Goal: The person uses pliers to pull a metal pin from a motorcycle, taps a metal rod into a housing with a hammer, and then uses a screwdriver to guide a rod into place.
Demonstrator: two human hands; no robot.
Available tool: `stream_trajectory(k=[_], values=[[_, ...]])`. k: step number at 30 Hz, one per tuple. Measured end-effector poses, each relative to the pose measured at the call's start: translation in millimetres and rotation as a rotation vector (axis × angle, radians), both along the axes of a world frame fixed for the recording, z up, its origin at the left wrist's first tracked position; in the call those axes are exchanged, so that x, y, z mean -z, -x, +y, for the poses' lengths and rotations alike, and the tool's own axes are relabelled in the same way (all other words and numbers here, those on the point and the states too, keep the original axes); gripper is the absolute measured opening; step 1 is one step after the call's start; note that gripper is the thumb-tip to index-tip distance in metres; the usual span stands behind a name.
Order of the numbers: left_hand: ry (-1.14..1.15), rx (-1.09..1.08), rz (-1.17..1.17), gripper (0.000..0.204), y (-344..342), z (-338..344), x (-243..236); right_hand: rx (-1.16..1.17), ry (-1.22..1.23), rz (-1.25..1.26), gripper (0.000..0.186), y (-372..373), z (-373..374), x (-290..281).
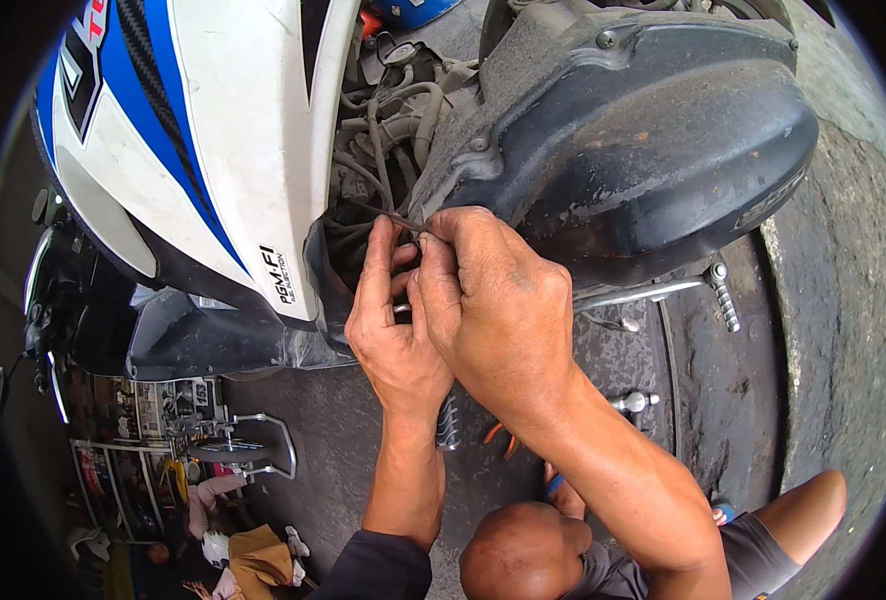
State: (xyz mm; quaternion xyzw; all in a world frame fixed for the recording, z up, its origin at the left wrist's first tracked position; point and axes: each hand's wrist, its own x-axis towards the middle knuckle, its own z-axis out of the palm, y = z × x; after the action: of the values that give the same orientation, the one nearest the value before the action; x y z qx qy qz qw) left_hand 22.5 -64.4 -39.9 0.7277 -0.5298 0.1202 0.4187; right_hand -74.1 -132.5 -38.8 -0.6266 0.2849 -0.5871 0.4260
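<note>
Both of my hands are at the opening between a white-and-blue scooter body panel [243,120] and a dusty black engine-side cover [653,160]. My right hand [493,310] pinches a thin dark wire [403,222] between thumb and forefinger. Just left of it, my left hand [388,340] has its forefinger raised to the same wire and its other fingers curled, partly hidden behind my right hand; what they grip is unclear. Grey hoses and cables [383,130] crowd the cavity just above my fingers.
A co-worker's head [508,550] and bare knee are below my right arm, near orange-handled pliers [498,435]. A kick lever [713,285] juts out at right. Another person [248,560] in tan and white is at lower left, near a parked wheel [228,450] and a rack.
</note>
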Motion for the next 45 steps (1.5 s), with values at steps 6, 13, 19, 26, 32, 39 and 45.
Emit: stream_trajectory(k=[6, 13, 19, 26, 32, 39, 45], values=[[-0.003, 0.01, 0.022, 0.049, 0.6, -1.0, -0.6, 0.004, 0.005, -0.021, 0.012, -1.7, 0.2, 1.5], [-0.005, 0.001, 0.06, 0.049, 2.6, -1.6, -2.9, 0.007, 0.019, -0.006, 0.012, -1.5, 0.8, 1.2], [-0.004, -0.023, 0.067, 0.048, 5.5, -2.6, -3.4, 0.01, 0.025, -0.027, 0.013, 0.1, -0.8, 1.3], [-0.045, -0.108, -0.002, 0.038, 11.9, -19.4, -15.6, -0.042, 0.063, 0.065, 0.01, 5.3, -3.6, -1.7], [0.006, -0.121, -0.091, 0.034, 14.2, -13.6, -15.4, -0.045, 0.103, 0.108, 0.011, 6.1, 2.5, -2.9], [0.026, -0.157, -0.28, 0.033, 9.3, -14.7, -13.2, -0.065, 0.112, 0.088, 0.017, 3.6, 3.8, -0.6], [0.076, -0.244, -0.223, 0.023, 18.2, -23.2, -14.9, -0.126, -0.039, 0.008, 0.031, 58.2, 33.3, 38.2]])
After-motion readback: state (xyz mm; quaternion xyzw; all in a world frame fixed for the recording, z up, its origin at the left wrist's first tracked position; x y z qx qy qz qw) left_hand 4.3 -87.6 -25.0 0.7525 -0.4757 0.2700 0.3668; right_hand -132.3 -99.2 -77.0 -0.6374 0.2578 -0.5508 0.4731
